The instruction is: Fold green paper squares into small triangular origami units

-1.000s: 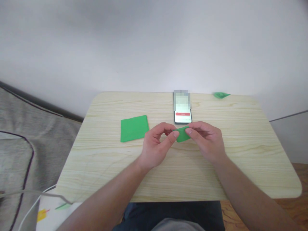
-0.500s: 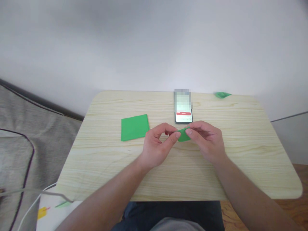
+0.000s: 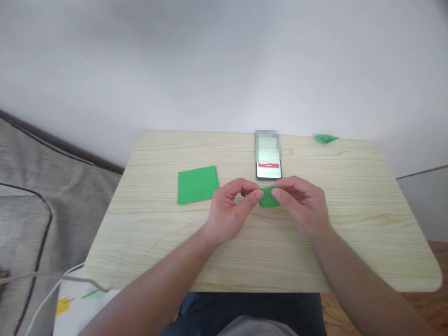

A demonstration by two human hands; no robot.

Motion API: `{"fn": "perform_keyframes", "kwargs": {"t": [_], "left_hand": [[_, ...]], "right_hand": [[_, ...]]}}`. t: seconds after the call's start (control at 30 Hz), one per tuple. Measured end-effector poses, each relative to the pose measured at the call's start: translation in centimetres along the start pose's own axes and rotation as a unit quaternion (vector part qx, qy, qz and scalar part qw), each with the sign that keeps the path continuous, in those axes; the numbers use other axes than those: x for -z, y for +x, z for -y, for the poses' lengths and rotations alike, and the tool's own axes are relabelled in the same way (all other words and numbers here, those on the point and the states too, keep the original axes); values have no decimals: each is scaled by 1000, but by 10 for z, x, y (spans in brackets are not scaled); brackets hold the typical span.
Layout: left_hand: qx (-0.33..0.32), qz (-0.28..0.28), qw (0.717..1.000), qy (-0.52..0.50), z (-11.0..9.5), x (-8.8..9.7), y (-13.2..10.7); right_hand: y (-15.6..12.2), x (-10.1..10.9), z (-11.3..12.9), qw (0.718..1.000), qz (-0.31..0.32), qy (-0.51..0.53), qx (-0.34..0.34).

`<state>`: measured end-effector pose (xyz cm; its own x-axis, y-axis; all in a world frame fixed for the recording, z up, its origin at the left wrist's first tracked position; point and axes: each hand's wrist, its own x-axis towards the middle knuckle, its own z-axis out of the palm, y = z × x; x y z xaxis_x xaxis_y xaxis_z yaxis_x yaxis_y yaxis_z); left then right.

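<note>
Head view: I see the left hand (image 3: 229,212) and right hand (image 3: 304,205) both pinching a small green piece (image 3: 269,198) between thumbs and fingers, just nearer than the phone (image 3: 269,171) and well in from the front edge of the table (image 3: 371,224). The green square (image 3: 198,185) lies just beside the left knuckles, contact unclear; rightward I get wood surface out to the side edge, with a green pointed shape (image 3: 326,139) at the back edge, well apart from both hands.

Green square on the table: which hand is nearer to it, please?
Left. The left hand is close by the right edge of the green square; the right hand is farther to the right, beyond the left hand.
</note>
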<state>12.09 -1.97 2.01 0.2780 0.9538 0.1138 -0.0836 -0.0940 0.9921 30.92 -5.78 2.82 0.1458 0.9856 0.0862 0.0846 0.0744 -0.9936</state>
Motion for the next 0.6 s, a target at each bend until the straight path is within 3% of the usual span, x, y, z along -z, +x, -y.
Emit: {"fn": "perform_keyframes", "kwargs": {"t": [0.6], "left_hand": [[53,23,995,-78,-2,1,2]], "right_hand": [[0,2,9,999,36,-1,-21]]}}
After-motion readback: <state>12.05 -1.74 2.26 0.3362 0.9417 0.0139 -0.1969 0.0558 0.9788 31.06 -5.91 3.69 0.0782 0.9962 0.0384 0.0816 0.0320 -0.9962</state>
